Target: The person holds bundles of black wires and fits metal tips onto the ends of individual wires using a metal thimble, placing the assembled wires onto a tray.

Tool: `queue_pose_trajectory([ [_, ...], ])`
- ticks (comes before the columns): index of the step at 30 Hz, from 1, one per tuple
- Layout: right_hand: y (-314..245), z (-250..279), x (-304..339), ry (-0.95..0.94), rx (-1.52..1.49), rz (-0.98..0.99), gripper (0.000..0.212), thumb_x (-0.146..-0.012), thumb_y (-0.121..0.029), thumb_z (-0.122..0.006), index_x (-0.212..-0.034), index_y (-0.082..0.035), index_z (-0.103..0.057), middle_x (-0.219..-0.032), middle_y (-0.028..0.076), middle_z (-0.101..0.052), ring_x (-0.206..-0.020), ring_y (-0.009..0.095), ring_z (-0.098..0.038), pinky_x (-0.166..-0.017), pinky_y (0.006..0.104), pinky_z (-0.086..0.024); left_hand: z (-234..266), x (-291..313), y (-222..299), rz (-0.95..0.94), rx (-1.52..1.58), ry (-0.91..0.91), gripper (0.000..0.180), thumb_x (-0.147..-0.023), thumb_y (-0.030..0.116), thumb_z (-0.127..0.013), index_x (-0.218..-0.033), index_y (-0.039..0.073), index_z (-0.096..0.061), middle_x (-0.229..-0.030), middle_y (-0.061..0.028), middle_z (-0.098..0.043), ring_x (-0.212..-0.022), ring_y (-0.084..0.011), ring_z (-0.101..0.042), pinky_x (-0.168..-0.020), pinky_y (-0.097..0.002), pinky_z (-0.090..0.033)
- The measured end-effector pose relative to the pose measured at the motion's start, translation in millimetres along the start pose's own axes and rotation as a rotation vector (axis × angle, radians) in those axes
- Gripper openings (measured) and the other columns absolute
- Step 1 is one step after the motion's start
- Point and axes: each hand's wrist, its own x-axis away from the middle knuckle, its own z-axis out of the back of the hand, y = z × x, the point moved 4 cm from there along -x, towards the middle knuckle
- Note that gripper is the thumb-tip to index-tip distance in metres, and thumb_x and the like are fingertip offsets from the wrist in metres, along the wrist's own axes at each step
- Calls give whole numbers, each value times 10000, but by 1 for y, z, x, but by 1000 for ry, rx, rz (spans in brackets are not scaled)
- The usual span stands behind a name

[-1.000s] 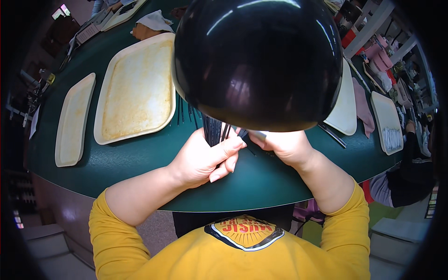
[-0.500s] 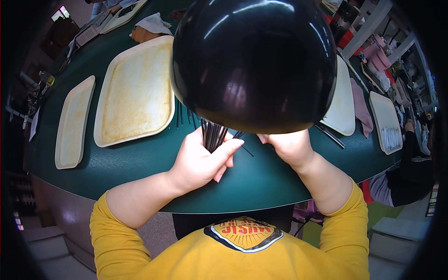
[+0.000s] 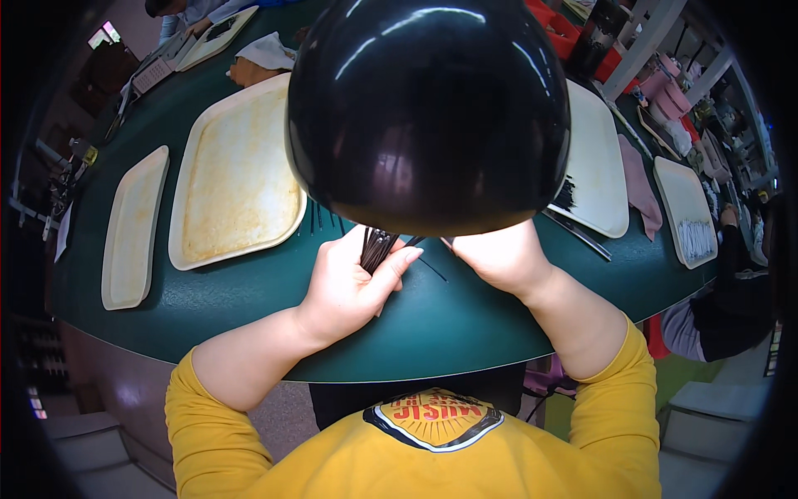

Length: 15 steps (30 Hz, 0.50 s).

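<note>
My left hand [image 3: 343, 284] is closed round a bundle of thin black strips [image 3: 378, 248], their ends poking up above the thumb and fingers. Level with it on the right, my right hand [image 3: 507, 259] has its fingers bent in toward the bundle. The rim of a large black dome [image 3: 428, 125] covers part of those fingers, so what they pinch cannot be made out. Between the hands a single thin black strip [image 3: 433, 269] lies slanting on the green table [image 3: 432, 341]. More black strips [image 3: 322, 219] stick out from under the dome, left of the bundle.
Left of the dome lie a large stained tray [image 3: 237, 166] and a narrow tray [image 3: 133, 229]. On the right are a tray [image 3: 605, 179] with black strips, a thin metal bar [image 3: 586, 238], a pink cloth [image 3: 638, 187] and a tray [image 3: 675, 195] of pale thin pieces. Other people sit nearby.
The dome sits further left in the picture, uncovering black strips on the right tray. My right hand has come slightly left and up. The left hand keeps its hold on the bundle.
</note>
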Motion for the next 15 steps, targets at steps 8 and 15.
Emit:
queue_pose_trajectory([
  [8, 20, -8, 3, -71, -662, -418, 195, -817, -198, -473, -767, -14, -518, -530, -18, -428, -428, 7, -327, -368, 150, -235, -6, -1, -1, 142, 480, -145, 112, -835, 105, -429, -780, 11, -452, -519, -48, -490, -343, -74, -422, -322, -173, -344],
  [15, 21, -19, 7, -111, -726, -365, 218, -852, -199, -390, -756, -15, -461, -633, 39, -487, -521, 89, -479, -456, 207, -407, -11, 0, -7, -10, 470, -218, 194, -854, 170, -399, -816, 0, -484, -719, -116, -551, -682, -174, -560, -683, -291, -458],
])
